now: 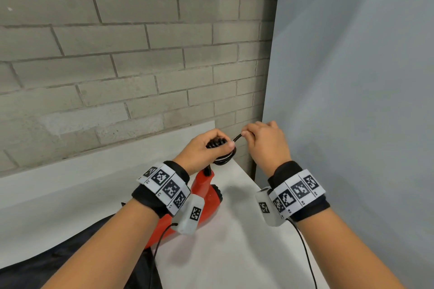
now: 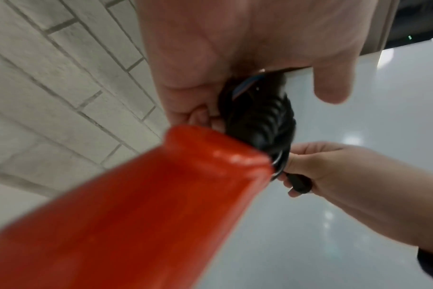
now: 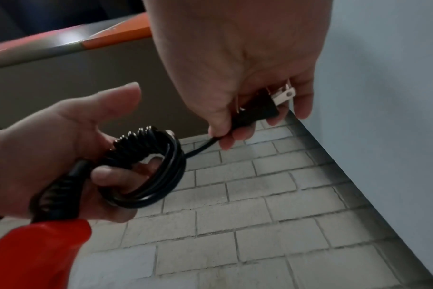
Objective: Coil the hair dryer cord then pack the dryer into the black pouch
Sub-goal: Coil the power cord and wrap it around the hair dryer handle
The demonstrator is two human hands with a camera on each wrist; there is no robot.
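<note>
The red hair dryer (image 1: 204,191) hangs handle-up over the white table (image 1: 223,241), partly behind my left wrist. My left hand (image 1: 206,148) grips the black cord (image 3: 148,176), wound into a small coil with turns wrapped across it, just above the dryer's handle (image 2: 161,195). My right hand (image 1: 263,141) holds the black plug (image 3: 257,114), its metal prongs showing between the fingers, a short stretch of cord away from the coil. The black pouch (image 1: 77,263) lies on the table at lower left, under my left forearm.
A grey brick wall (image 1: 117,54) stands behind the table. A pale blue-grey panel (image 1: 352,77) closes off the right side. The table's right edge (image 1: 249,177) runs just below my right hand. Thin black wires (image 1: 305,253) hang from both wrist bands.
</note>
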